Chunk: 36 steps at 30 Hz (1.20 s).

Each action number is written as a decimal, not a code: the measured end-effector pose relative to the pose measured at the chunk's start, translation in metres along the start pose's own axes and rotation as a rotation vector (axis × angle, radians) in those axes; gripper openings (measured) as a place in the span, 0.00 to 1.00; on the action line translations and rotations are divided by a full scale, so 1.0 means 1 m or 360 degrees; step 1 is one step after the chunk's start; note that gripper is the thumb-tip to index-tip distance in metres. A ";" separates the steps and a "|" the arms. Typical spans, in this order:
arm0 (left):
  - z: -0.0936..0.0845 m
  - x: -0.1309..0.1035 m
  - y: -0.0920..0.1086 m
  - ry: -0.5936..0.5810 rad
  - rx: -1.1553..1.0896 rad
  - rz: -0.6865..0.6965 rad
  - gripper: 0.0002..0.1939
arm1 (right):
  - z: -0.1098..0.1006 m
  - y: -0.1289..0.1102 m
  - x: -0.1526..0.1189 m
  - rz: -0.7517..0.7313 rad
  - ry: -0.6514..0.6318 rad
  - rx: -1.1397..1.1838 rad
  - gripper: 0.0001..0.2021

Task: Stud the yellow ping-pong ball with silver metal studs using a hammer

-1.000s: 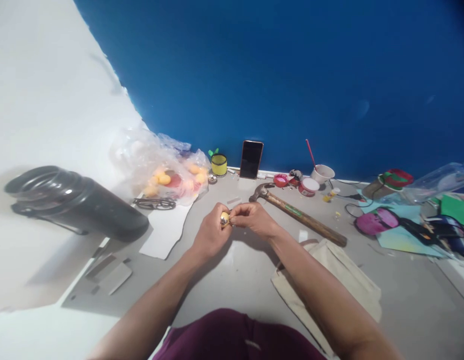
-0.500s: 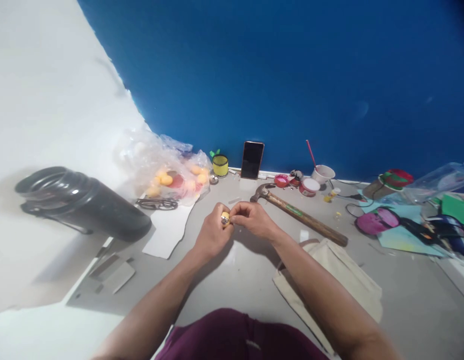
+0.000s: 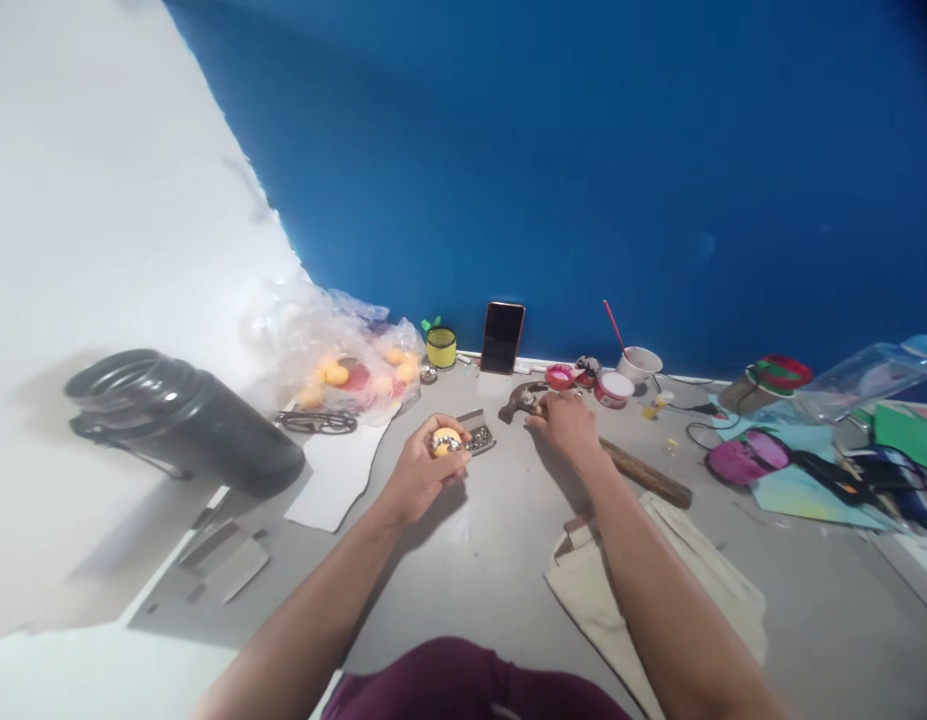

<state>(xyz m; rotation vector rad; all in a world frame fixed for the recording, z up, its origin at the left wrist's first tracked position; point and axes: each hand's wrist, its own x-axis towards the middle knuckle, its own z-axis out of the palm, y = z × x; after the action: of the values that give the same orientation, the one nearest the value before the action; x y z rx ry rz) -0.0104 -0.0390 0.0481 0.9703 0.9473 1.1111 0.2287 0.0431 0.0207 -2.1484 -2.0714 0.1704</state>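
Fingers curled around it, my left hand [image 3: 416, 478] holds a small yellow-orange ball [image 3: 445, 437] partly covered with shiny silver studs. Just to the right of the ball lies a small open box [image 3: 483, 438] of tiny shiny metal pieces, too small to make out singly. My right hand [image 3: 572, 432] is closed around the upper handle of a claw hammer [image 3: 650, 475], close behind its head. The hammer lies slantwise on the table, and part of its handle is hidden under the hand.
A clear plastic bag with orange balls [image 3: 332, 372], eyeglasses [image 3: 320, 421] and white paper [image 3: 335, 485] lie left. A phone [image 3: 503, 338] leans on the wall. Paint pots [image 3: 614, 388] stand behind the hammer. A cloth bag [image 3: 703, 575] lies under my right forearm; a dark bottle [image 3: 200, 425] is far left.
My right hand has left the ball and moved right onto the hammer. The ball stays in my left hand, and the box of metal pieces now shows beside it.
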 end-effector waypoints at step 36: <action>-0.009 0.011 0.005 0.0523 0.0721 0.0163 0.11 | -0.015 -0.056 -0.053 -0.0754 0.0630 0.0252 0.17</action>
<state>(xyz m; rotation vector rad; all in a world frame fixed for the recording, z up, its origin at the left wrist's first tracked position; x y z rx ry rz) -0.0185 -0.0257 0.0489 1.2324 1.4730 1.1892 0.1747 -0.0085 0.0447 -1.4099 -2.1599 -0.1328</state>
